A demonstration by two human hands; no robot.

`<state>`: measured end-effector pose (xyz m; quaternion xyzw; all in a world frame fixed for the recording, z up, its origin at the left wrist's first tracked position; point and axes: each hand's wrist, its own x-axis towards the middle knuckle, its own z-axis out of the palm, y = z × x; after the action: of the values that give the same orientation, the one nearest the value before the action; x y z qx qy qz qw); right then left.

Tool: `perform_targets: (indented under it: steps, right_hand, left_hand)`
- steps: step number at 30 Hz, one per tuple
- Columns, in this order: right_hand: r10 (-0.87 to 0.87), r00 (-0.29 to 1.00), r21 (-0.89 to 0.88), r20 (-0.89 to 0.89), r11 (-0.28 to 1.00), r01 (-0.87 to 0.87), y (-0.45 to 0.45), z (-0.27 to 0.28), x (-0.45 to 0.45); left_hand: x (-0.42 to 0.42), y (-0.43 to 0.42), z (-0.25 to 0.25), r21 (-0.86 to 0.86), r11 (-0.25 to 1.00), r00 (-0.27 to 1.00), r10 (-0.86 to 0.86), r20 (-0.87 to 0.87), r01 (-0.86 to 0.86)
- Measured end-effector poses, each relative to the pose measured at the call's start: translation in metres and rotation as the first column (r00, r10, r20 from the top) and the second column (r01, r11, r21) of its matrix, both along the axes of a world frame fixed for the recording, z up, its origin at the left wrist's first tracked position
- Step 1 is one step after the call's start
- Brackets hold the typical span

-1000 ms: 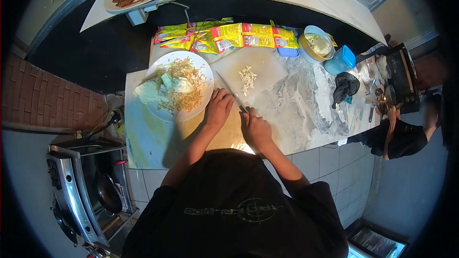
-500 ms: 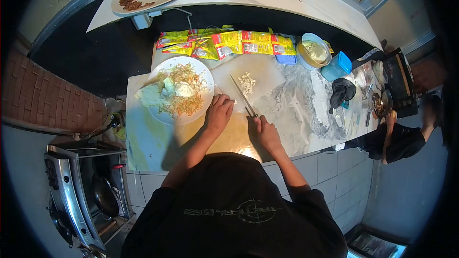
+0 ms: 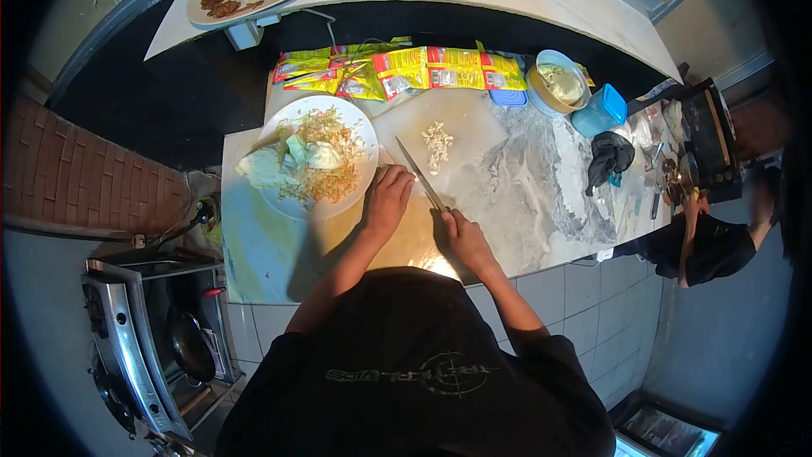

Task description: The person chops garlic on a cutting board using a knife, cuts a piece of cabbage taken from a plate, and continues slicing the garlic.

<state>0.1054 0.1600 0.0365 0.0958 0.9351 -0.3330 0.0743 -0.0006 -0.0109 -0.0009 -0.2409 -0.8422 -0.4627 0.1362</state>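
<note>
My right hand (image 3: 467,241) grips a kitchen knife (image 3: 419,173) by its handle, with the blade slanting up and left across the pale cutting board (image 3: 478,123). Close against the blade's left side, my left hand (image 3: 389,203) has its fingers curled down on the board. Whatever lies under those fingertips is too small and hidden to name. Small chopped white pieces (image 3: 436,146) lie in a pile just right of the blade. Left of my left hand stands a white plate (image 3: 279,203) with shredded vegetables (image 3: 326,182) and a cabbage chunk (image 3: 258,167).
Yellow and red sachets (image 3: 431,69) line the back of the counter. To the right are a bowl (image 3: 558,83), a blue container (image 3: 600,112) and a black plastic bag (image 3: 609,156). A plate of brown food (image 3: 203,10) sits on the shelf. Another person (image 3: 719,245) works far right.
The knife has shifted slightly left, so its blade is now closer to my left fingers. A small white piece seen at those fingertips before is now covered.
</note>
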Motion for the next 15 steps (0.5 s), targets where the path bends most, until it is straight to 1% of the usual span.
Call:
perform_targets:
  steps: [1,2,4,5,7,11,13,15]
  right_hand:
    - [0.016,1.000,0.057,0.004,0.998,-0.016,-0.001,-0.001,0.001]
    - [0.018,1.000,0.055,0.009,0.998,-0.018,-0.004,0.001,0.000]
    - [0.004,0.998,0.251,0.055,0.968,-0.017,-0.012,0.007,-0.002]
    - [0.001,0.998,0.251,0.057,0.968,-0.015,-0.015,0.004,-0.004]
    - [-0.003,0.998,0.345,0.066,0.938,-0.020,-0.021,-0.004,-0.008]
    - [0.017,1.000,0.362,0.021,0.932,-0.023,-0.019,0.001,-0.013]
    - [0.066,0.998,0.355,0.017,0.932,-0.068,-0.009,0.003,-0.013]
    - [0.051,0.999,0.356,0.010,0.933,-0.051,-0.004,0.008,-0.012]
  left_hand:
    - [0.000,-0.001,0.001,-0.010,1.000,1.000,-0.008,0.003,0.008]
    - [0.000,-0.001,0.001,-0.011,1.000,1.000,-0.006,0.008,0.006]
    - [0.001,0.000,0.002,-0.025,1.000,1.000,-0.001,0.007,0.001]
    - [0.001,0.000,0.002,-0.025,1.000,1.000,-0.004,0.009,0.004]
    - [0.001,0.000,0.002,-0.037,0.999,1.000,0.017,-0.017,-0.018]
    - [0.001,0.000,0.001,0.011,1.000,0.999,0.016,0.028,-0.016]
    - [0.002,-0.001,0.003,-0.038,0.999,1.000,0.024,0.007,-0.024]
    - [0.002,0.000,0.002,-0.040,0.999,1.000,0.029,0.002,-0.029]
